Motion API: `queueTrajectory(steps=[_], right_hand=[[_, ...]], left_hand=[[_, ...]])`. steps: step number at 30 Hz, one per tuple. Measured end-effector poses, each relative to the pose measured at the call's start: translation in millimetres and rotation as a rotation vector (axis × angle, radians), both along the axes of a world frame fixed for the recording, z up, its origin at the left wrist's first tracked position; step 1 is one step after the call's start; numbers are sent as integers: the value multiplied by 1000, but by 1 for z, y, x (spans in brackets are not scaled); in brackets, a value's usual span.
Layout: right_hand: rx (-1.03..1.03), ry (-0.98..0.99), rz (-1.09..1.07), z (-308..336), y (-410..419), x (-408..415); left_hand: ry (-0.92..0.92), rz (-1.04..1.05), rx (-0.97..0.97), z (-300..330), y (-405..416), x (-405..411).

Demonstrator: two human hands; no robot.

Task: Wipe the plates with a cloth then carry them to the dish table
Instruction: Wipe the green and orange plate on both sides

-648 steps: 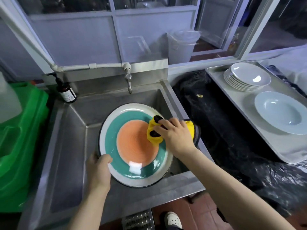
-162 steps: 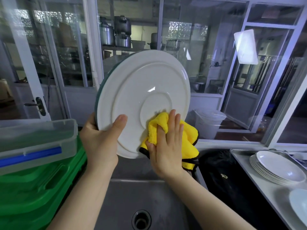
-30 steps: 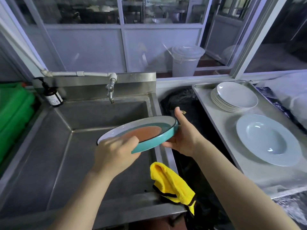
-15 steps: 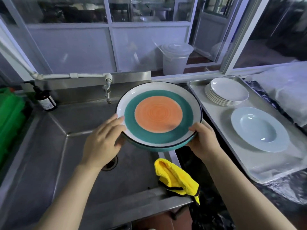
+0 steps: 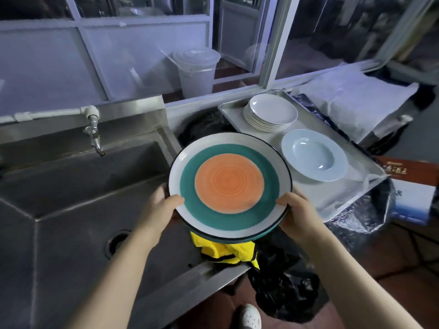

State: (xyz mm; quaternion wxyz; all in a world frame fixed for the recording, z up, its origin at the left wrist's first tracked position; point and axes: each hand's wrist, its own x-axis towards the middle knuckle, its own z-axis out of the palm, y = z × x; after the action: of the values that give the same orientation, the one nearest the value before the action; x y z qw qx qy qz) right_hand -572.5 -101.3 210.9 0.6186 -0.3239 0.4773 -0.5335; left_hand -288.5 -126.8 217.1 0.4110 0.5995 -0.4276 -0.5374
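Both the left hand and right hand grip the striped plate; best kept level while carried toward the metal tray's near edge.

Left hand and right hand grip the plate — face up — above the cloth.

A brown box at the far right bears pale characters, too blurred to read.
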Motion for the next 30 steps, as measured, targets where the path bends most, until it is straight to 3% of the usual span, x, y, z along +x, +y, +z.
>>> queueTrajectory(steps=[9, 12, 16, 24, 30], right_hand=[[142, 95, -218, -26, -35, -106], [172, 290, -237, -37, -68, -161], [224, 645, -209, -58, -106, -232], [118, 887, -230, -82, -159, -317], [100, 917, -249, -91, -177, -343]], left_hand=[[-350, -210, -12, -18, -52, -112], [-448, -228, -16, -29, -82, -166], [-461, -243, 24, -36, -112, -237], [-563, -326, 188, -55, -162, -325], [-634, -417, 245, -69, -178, -348]])
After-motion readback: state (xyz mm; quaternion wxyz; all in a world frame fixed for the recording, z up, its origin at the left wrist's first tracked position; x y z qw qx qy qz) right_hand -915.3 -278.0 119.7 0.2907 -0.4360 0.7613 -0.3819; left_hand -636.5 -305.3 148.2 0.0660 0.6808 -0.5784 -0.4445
